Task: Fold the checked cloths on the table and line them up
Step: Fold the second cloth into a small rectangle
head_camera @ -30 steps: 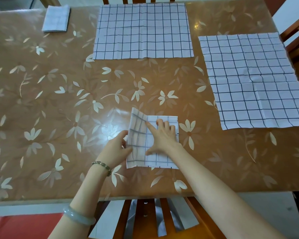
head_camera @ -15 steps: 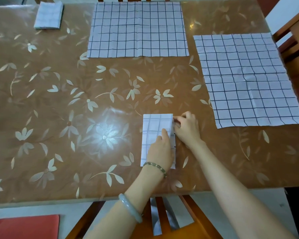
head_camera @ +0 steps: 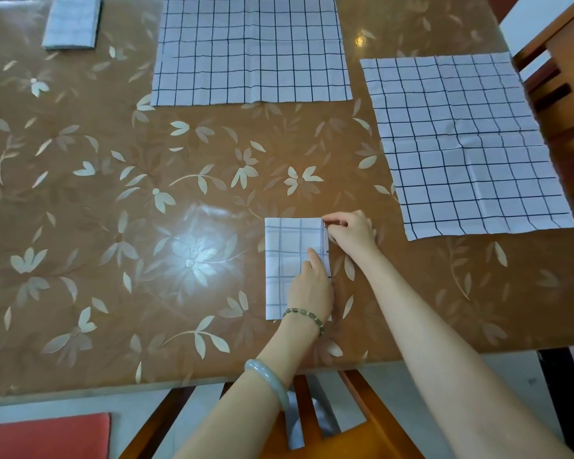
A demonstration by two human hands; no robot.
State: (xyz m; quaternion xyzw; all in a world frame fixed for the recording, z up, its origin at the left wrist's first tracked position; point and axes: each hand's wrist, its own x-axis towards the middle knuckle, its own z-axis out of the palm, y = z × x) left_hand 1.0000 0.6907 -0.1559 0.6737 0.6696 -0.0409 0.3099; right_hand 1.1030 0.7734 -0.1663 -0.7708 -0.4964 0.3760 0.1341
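Since a second ago, the left flap of the small white cloth with dark check lines (head_camera: pixel 287 260) has been laid over to the right, turning a wider rectangle into a narrow upright strip, and both hands have shifted to its right edge. That strip lies flat on the brown glossy table with pale flower pattern (head_camera: pixel 113 167), near the front edge and right of centre. The left hand (head_camera: pixel 312 288) rests on the strip's lower right part, fingers extended and pressing down. The right hand (head_camera: pixel 352 233) has its fingers curled at the strip's upper right corner, pinching the layered edge there. One large unfolded white checked cloth (head_camera: pixel 252 51) lies spread at the far side of the table; a second large unfolded white checked cloth (head_camera: pixel 461 144) lies spread at the right side, well apart from the strip. A folded pale checked bundle (head_camera: pixel 72 23) sits at the far left corner. A beaded bracelet (head_camera: pixel 304 314) and a pale green bangle (head_camera: pixel 269 379) are on the left forearm.
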